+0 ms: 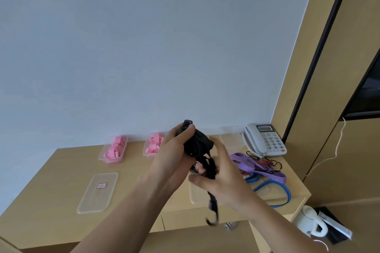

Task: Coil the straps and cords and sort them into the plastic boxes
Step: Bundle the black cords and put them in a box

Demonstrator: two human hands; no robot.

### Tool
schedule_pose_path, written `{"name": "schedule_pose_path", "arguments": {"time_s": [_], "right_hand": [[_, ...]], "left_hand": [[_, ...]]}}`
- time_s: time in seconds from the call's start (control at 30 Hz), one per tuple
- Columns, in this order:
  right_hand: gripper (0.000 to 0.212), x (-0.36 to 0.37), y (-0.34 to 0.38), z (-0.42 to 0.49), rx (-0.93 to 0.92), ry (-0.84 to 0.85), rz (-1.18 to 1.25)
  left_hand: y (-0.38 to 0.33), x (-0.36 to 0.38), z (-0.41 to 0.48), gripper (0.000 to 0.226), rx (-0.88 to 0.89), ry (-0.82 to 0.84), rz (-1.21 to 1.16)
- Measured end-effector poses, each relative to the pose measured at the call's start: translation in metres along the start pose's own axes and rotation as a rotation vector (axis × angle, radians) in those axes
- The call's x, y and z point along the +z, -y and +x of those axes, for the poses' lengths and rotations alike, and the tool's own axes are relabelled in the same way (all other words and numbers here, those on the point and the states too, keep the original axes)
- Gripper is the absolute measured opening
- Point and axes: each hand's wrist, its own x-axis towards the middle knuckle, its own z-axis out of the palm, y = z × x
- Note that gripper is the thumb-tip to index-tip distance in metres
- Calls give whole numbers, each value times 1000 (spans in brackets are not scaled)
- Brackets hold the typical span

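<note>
Low at the left of the frame, flat on the tabletop (61, 170): a clear lid (97, 192) with a small red label. Behind it, near the wall, a plastic box (101, 157) packed with pink coiled straps (115, 148). Further right along the wall, a second plastic box (146, 153), likewise filled with pink coils, partly hidden behind the left hand (172, 156).

Left hand raised above the tabletop at frame centre, fingers and thumb curled round a bundled black strap (198, 144), thumb pressed near its top. Just right and a little lower, the right hand (222, 176), fingers hooked into loops of the same black strap, thumb stretched toward the left. Hanging below both hands, a loose tail (212, 209) of the strap, blurred. Under the hands, a second clear lid (197, 196) on the tabletop.

To the right, in a loose heap: a purple strap (257, 165), a blue cord (275, 189) trailing to the front edge, and a red-and-black cord (265, 163) with dark hooks. Behind the heap, an empty clear box (232, 136), hard to make out. At the back right corner, a grey telephone (265, 139). Lower right, off the tabletop, a white kettle (310, 224).
</note>
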Motion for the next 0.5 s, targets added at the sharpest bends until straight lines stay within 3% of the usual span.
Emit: {"name": "schedule_pose_path", "arguments": {"time_s": [0.17, 0.27, 0.5], "right_hand": [[57, -4, -5, 6, 153, 55, -177], [35, -6, -4, 9, 197, 68, -225], [33, -18, -6, 8, 105, 56, -489]], "left_hand": [[9, -4, 2, 35, 109, -187, 136], [14, -9, 5, 30, 143, -275, 192], [27, -21, 8, 31, 254, -284, 468]]}}
